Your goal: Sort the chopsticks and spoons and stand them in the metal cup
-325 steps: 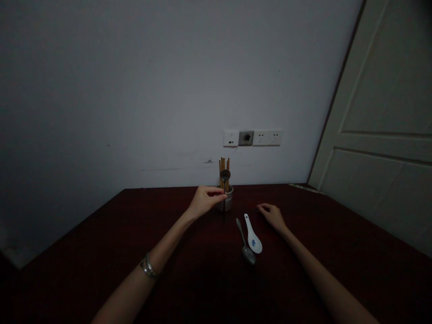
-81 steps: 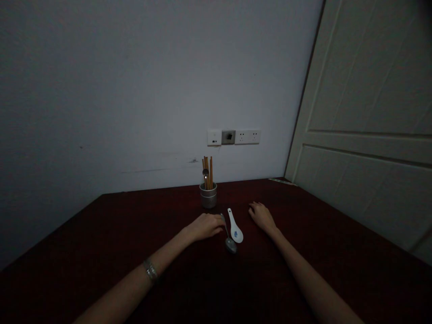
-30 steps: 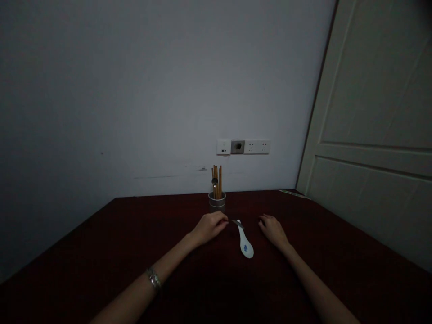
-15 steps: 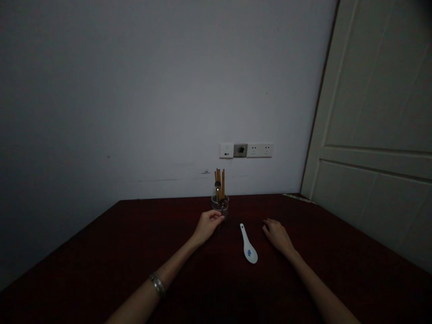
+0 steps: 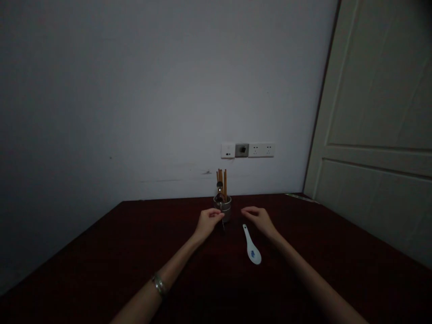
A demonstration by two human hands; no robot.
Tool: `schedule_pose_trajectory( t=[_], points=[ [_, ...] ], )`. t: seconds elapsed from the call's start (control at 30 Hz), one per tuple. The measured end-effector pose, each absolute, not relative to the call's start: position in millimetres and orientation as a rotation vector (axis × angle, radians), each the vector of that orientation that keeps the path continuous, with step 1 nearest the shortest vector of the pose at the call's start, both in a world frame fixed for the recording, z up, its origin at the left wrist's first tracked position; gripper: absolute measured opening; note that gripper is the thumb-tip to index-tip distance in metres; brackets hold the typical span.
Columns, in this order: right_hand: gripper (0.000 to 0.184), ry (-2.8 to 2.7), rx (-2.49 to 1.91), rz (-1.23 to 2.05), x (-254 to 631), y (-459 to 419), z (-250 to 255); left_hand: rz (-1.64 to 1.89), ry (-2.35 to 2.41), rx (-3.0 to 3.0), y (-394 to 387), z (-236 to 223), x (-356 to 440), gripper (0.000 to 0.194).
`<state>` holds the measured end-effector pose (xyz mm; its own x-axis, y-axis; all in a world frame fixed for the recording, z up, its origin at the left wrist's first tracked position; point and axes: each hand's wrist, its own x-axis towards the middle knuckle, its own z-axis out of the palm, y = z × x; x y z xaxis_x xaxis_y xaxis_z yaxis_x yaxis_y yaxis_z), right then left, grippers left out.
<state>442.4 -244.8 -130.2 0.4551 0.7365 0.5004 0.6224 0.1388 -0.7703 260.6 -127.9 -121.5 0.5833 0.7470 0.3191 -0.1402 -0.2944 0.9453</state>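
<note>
My left hand (image 5: 207, 225) pinches a metal spoon (image 5: 220, 199) by its thin handle. The spoon stands upright with its bowl at the top, in front of a metal cup (image 5: 227, 211). Several wooden chopsticks (image 5: 225, 182) and another metal spoon (image 5: 219, 185) rise out of that cup. To the right, my right hand (image 5: 260, 219) hovers with its fingers loosely bent and nothing visible in them. Just below it, a white spoon with a blue mark (image 5: 252, 249) lies on the table, its handle pointing away from me.
The dark red table (image 5: 135, 252) reaches back to a pale wall (image 5: 151, 99). Sockets and switches (image 5: 261, 150) are set in the wall behind the cup. A pale panelled door (image 5: 378, 112) stands along the right side.
My right hand has moved left and up off the table, towards the cup. The metal spoon in my left hand has shifted slightly and now shows its bowl more clearly.
</note>
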Motion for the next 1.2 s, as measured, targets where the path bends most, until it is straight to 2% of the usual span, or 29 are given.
schedule_pose_trajectory(
  t=[0.07, 0.2, 0.67, 1.03, 1.2],
  points=[
    [0.025, -1.279, -1.424, 0.271, 421, -231, -113, 0.95, 0.505, 1.642, -128, -120, 259, 0.03],
    [0.024, -1.247, -1.303, 0.302, 398, -212, -97, 0.94, 0.496, 1.643, -125, -120, 256, 0.031],
    [0.027, -1.334, -1.306, 0.526, 386, -195, -100, 0.866, 0.516, 1.616, -128, -120, 254, 0.028],
    [0.024, -1.419, -1.274, 0.528, 391, -196, -101, 0.847, 0.437, 1.741, -124, -126, 254, 0.03],
    [0.025, -1.361, -1.323, 0.465, 394, -196, -101, 0.805, 0.389, 1.792, -120, -126, 248, 0.038]
  ],
)
